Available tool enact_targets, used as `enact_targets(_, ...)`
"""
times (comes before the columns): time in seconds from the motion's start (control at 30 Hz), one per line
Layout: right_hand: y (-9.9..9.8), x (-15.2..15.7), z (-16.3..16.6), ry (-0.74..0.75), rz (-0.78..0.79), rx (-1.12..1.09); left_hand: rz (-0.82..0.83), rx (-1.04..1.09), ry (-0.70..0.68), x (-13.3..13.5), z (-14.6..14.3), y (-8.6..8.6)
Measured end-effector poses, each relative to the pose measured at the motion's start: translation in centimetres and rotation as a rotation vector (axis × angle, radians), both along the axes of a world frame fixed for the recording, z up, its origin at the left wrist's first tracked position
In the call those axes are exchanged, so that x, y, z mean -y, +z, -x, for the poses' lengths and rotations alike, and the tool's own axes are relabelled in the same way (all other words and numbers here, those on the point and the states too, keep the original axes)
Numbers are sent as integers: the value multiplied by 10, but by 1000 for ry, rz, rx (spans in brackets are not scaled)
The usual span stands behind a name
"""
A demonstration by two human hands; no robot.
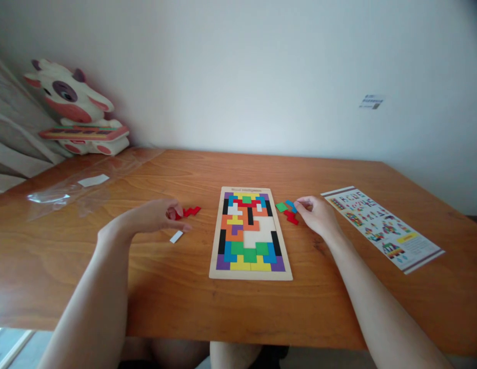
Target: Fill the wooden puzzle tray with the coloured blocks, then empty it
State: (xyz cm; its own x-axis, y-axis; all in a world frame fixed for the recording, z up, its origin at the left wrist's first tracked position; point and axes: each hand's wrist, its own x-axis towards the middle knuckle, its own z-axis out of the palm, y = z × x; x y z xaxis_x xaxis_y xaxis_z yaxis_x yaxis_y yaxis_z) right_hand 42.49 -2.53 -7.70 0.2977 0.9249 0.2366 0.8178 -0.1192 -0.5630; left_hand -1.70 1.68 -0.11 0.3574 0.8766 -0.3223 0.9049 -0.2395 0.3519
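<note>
A wooden puzzle board (251, 274) lies in the middle of the table, mostly filled with coloured block pieces, with an empty patch right of centre. My left hand (156, 216) rests left of the board, fingers curled round a red piece beside another red zigzag piece (192, 210). A small white strip (176, 237) lies just below that hand. My right hand (317, 214) sits right of the board, fingertips pinched at a blue piece (291, 205). A green piece (280, 207) and a red piece (291, 217) lie beside it.
A printed pattern sheet (382, 227) lies at the right of the wooden table (184, 287). A clear plastic bag (80, 187) with a white label lies at the far left. A plush cow toy (75, 110) stands in the back left corner against the wall.
</note>
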Motion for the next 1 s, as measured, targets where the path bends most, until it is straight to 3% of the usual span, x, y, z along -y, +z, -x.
enact_targets(0.1, 2, 1, 1, -14, 6, 11, 143, 5, -31, 6, 3, 3)
enact_targets(0.3, 0, 1, 0, 5, 7, 7, 268, -8, -13, 1, 14, 3)
enact_targets(0.7, -1, 1, 0, 27, -9, 16, 192, -20, -19, 1, -10, 7)
enact_targets(1.0, -1, 0, -1, 33, -4, 15, 264, 13, -182, 5, -17, 3)
